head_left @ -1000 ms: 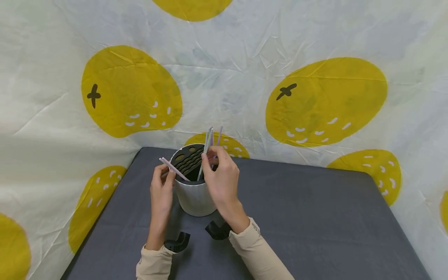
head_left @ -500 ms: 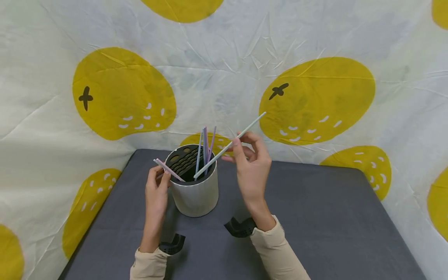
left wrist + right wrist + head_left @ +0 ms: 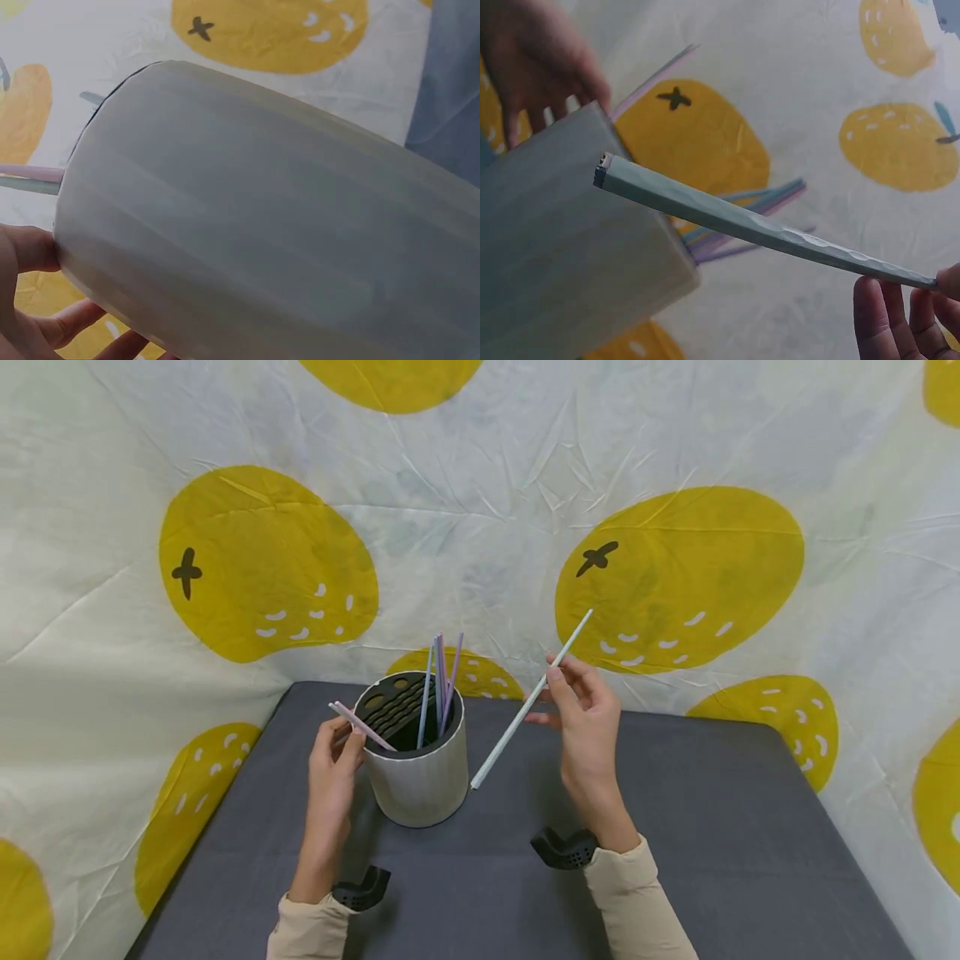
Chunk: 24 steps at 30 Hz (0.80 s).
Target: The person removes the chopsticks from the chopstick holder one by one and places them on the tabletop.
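In the head view a pale green chopstick (image 3: 517, 720) slants down from my right hand (image 3: 591, 722), pinched between thumb and fingers. Its thick end hangs just right of a white, round utensil holder (image 3: 417, 789) with a black slotted insert (image 3: 397, 706). My left hand (image 3: 333, 768) grips that holder at its left rim, the thumb (image 3: 34, 247) against the wall in the left wrist view. Pink chopsticks (image 3: 363, 727) lean over the rim beside this hand. Several blue and purple chopsticks (image 3: 441, 681) stand at the holder's right. The right wrist view shows the green chopstick's squared end (image 3: 604, 171) close up.
A dark grey cloth covers the table (image 3: 712, 827). Behind it and at the left hangs a white curtain (image 3: 480, 568) printed with yellow fruit. Black wrist cameras (image 3: 562, 849) sit on both wrists, above beige sleeves (image 3: 637, 902).
My right hand has drawn the pale green chopstick out of the holder and carried it rightward, tipping it steeper lately. My left hand keeps its grip at the rim.
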### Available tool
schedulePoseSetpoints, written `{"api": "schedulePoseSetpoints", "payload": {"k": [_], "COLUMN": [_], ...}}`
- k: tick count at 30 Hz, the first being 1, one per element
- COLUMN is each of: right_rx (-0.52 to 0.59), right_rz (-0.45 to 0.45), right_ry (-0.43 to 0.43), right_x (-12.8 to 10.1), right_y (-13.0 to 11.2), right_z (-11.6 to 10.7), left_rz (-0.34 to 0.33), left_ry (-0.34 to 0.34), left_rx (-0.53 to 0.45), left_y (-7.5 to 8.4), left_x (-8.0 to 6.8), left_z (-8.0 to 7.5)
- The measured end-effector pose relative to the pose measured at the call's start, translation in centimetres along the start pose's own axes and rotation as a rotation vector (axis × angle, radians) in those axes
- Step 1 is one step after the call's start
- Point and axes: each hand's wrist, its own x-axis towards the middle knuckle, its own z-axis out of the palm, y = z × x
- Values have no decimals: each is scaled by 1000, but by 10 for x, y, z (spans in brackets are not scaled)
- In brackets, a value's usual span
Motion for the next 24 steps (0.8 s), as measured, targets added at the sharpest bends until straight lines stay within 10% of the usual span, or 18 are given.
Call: {"api": "schedulePoseSetpoints", "payload": {"k": [13, 24], "right_rx": [-247, -395], "right_rz": [344, 441], "right_ry": [0, 16], "right_x": [-17, -31], "right_y": [70, 126], "right_z": [-46, -54], "left_rz": [-37, -30], "left_ry": [-22, -5], "left_rx": [-47, -50], "left_y": [0, 1], "left_x": [0, 1], "left_z": [-2, -1]}}
